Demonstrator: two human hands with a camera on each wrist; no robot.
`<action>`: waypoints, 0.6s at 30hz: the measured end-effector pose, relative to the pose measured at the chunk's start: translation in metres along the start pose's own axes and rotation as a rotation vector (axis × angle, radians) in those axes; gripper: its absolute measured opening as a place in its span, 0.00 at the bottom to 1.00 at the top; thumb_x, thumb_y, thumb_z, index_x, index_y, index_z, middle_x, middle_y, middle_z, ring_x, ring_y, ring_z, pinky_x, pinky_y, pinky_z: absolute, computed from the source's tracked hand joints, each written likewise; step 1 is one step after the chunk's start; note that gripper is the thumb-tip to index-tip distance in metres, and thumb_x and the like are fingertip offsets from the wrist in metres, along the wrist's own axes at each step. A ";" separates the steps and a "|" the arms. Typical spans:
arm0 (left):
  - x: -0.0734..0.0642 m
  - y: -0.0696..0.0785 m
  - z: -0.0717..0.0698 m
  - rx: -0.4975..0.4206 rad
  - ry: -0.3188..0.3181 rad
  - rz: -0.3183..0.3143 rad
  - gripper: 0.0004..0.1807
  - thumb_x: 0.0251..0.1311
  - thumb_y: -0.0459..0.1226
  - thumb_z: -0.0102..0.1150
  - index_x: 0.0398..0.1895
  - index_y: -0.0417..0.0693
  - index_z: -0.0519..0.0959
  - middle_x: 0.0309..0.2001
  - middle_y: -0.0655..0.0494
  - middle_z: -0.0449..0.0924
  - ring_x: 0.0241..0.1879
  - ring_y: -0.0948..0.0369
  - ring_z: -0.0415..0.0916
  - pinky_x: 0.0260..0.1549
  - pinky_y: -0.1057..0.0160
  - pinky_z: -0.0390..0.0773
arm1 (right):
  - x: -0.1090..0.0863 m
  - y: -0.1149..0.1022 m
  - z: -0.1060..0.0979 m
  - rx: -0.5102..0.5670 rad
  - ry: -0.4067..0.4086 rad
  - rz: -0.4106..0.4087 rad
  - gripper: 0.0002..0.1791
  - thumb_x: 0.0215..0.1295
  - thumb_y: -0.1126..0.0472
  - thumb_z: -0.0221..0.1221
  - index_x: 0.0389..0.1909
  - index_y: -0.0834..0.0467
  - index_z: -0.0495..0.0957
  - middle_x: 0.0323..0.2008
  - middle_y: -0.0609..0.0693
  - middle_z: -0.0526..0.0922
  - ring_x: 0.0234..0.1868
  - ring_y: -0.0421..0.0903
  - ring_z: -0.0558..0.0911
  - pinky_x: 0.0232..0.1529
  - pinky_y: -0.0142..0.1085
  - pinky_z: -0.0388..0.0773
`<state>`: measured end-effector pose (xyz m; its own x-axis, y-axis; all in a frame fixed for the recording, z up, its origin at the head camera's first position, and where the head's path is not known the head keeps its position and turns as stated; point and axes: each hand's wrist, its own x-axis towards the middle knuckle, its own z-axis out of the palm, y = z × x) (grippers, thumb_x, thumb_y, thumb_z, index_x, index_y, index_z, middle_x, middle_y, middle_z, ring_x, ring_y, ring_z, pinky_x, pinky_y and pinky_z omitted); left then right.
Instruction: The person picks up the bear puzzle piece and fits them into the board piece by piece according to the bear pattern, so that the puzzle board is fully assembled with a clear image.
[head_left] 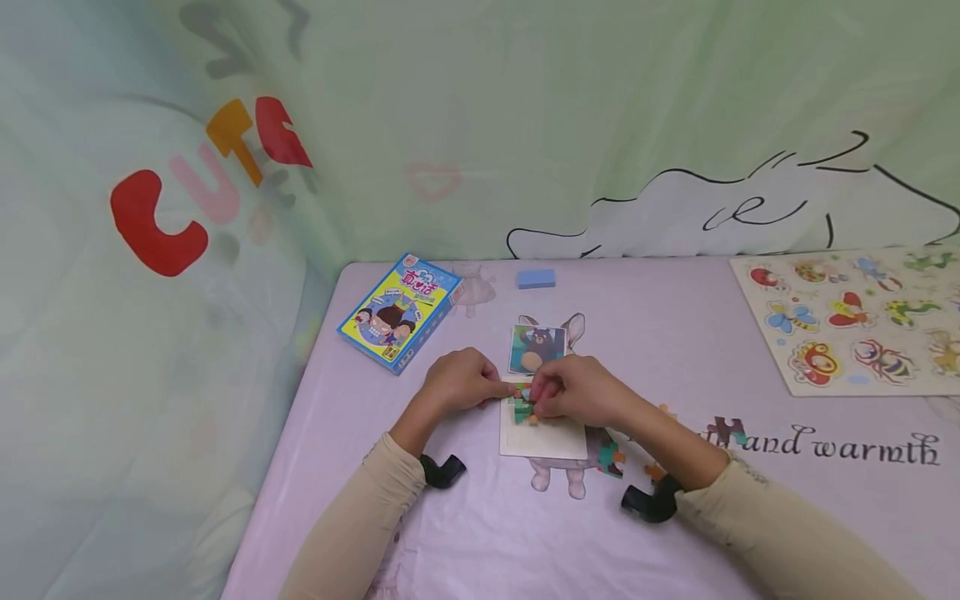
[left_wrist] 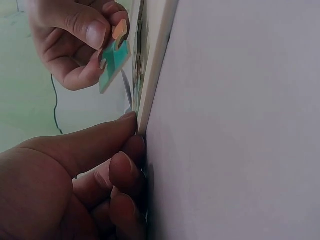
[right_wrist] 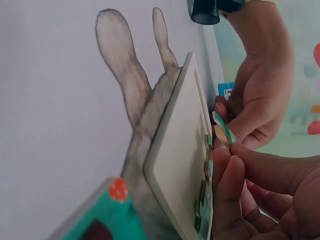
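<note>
A pale puzzle board [head_left: 543, 442] lies on the table, with several joined pieces in its upper left part. My left hand [head_left: 463, 382] grips the board's left edge, the thumb on top and the other fingers bent at the side. Above the board, my right hand [head_left: 581, 392] pinches a teal puzzle piece [left_wrist: 115, 62] with an orange corner between thumb and fingers. In the left wrist view this piece is tilted and apart from the board. A bear picture card [head_left: 536, 346] lies just beyond the board, partly covered by my right hand.
Loose puzzle pieces lie right of the board, among them a teal one [head_left: 611, 460] and a dark one [head_left: 727, 431]. A yellow and blue box [head_left: 401, 312] is at the back left, a blue block [head_left: 536, 278] at the back, an insect puzzle board [head_left: 855, 321] far right.
</note>
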<state>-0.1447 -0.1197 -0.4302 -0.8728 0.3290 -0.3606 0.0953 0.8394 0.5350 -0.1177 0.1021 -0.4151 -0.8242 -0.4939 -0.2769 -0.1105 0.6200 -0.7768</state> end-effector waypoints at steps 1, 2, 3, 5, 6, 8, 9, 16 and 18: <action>0.000 0.000 0.000 -0.001 0.000 -0.001 0.22 0.58 0.57 0.70 0.15 0.55 0.84 0.12 0.61 0.73 0.21 0.62 0.72 0.23 0.63 0.62 | 0.000 -0.001 0.001 0.003 0.001 0.001 0.05 0.60 0.64 0.69 0.35 0.56 0.83 0.26 0.45 0.84 0.31 0.42 0.79 0.34 0.36 0.75; 0.000 0.000 0.000 -0.002 -0.001 -0.002 0.22 0.57 0.57 0.70 0.15 0.54 0.83 0.12 0.61 0.73 0.21 0.62 0.72 0.22 0.63 0.62 | 0.000 -0.001 0.001 0.005 0.003 0.000 0.05 0.60 0.64 0.69 0.35 0.56 0.83 0.26 0.45 0.84 0.30 0.41 0.79 0.33 0.36 0.74; 0.000 0.000 0.000 -0.003 -0.002 -0.003 0.22 0.57 0.57 0.70 0.15 0.54 0.83 0.12 0.61 0.73 0.21 0.62 0.71 0.22 0.63 0.61 | 0.001 -0.002 0.002 0.004 0.006 0.000 0.05 0.60 0.65 0.69 0.35 0.56 0.83 0.25 0.45 0.84 0.30 0.41 0.79 0.33 0.35 0.74; 0.000 0.000 0.000 -0.005 -0.003 -0.005 0.22 0.57 0.57 0.71 0.15 0.54 0.83 0.11 0.61 0.73 0.20 0.62 0.71 0.22 0.63 0.61 | 0.001 -0.004 0.004 0.005 0.011 0.000 0.05 0.60 0.64 0.70 0.34 0.56 0.83 0.25 0.45 0.84 0.29 0.41 0.78 0.33 0.35 0.74; 0.000 0.000 0.000 -0.004 -0.002 -0.004 0.22 0.57 0.57 0.71 0.15 0.54 0.83 0.11 0.61 0.73 0.20 0.62 0.71 0.22 0.63 0.61 | 0.001 -0.004 0.004 -0.001 0.014 -0.001 0.05 0.60 0.64 0.70 0.34 0.56 0.83 0.24 0.45 0.84 0.29 0.41 0.78 0.33 0.35 0.74; 0.000 0.000 0.000 -0.003 0.001 0.000 0.22 0.58 0.56 0.70 0.15 0.54 0.84 0.12 0.61 0.73 0.20 0.62 0.72 0.22 0.63 0.61 | 0.001 -0.005 0.005 -0.007 0.019 -0.006 0.05 0.60 0.64 0.70 0.34 0.56 0.83 0.24 0.45 0.84 0.29 0.41 0.78 0.33 0.35 0.74; 0.000 0.000 0.000 -0.002 0.001 0.002 0.21 0.58 0.56 0.70 0.15 0.55 0.84 0.12 0.61 0.73 0.21 0.62 0.72 0.22 0.63 0.61 | 0.002 -0.005 0.006 -0.012 0.022 -0.006 0.06 0.60 0.64 0.71 0.34 0.56 0.83 0.24 0.45 0.84 0.29 0.40 0.78 0.33 0.35 0.74; 0.001 0.000 0.000 0.000 0.001 0.008 0.20 0.59 0.55 0.70 0.16 0.55 0.84 0.12 0.61 0.74 0.21 0.62 0.73 0.22 0.63 0.62 | 0.005 -0.003 0.010 -0.027 0.039 -0.001 0.06 0.59 0.63 0.71 0.33 0.55 0.83 0.23 0.43 0.84 0.28 0.40 0.79 0.32 0.35 0.74; 0.001 -0.001 0.000 0.003 0.002 0.010 0.20 0.59 0.55 0.70 0.16 0.55 0.84 0.12 0.61 0.74 0.21 0.62 0.73 0.22 0.63 0.62 | 0.006 -0.003 0.011 -0.026 0.043 0.005 0.06 0.59 0.63 0.72 0.33 0.55 0.83 0.22 0.42 0.84 0.27 0.40 0.79 0.33 0.35 0.75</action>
<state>-0.1455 -0.1199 -0.4308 -0.8727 0.3363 -0.3541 0.1053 0.8377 0.5359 -0.1161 0.0912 -0.4208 -0.8481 -0.4640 -0.2556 -0.1200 0.6382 -0.7604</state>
